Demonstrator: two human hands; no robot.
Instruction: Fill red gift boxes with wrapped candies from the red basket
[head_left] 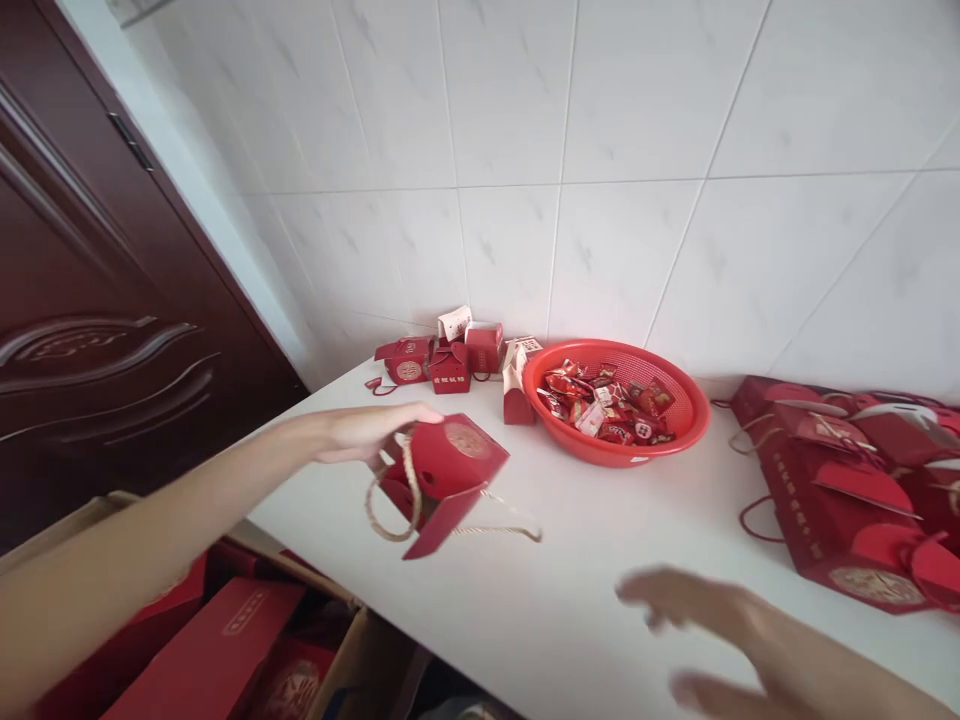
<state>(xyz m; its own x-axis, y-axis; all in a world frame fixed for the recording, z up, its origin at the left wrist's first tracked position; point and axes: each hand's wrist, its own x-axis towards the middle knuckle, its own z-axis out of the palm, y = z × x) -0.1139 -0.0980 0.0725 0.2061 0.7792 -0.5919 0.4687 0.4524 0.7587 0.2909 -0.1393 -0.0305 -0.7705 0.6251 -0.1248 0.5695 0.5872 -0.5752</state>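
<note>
The left hand [367,435] is closed around the upper edge of a red gift box [442,480], its fingers curling over the rim, and a loop of jute rope handle [391,510] hangs below. The right hand [720,625], blurred, is open with spread fingers and holds nothing; it is well apart from the box, which is much nearer the left hand. The box, held in the air above the desk [540,610], is tilted, with a flap angled down and its long axis running slantwise. It is in front of and to the left of a red plastic basket [690,420] heaped with red-wrapped sweets [604,405]. Small red favor boxes [450,368] stand just left of the basket, and flat red gift bags [832,490] lie to its right. A cardboard carton [352,655] of red boxes sits below the desk's edge, front left of the basket. The box has a round pale seal [466,440]; the bags have a similar seal and a line of characters, but none can be read.
</note>
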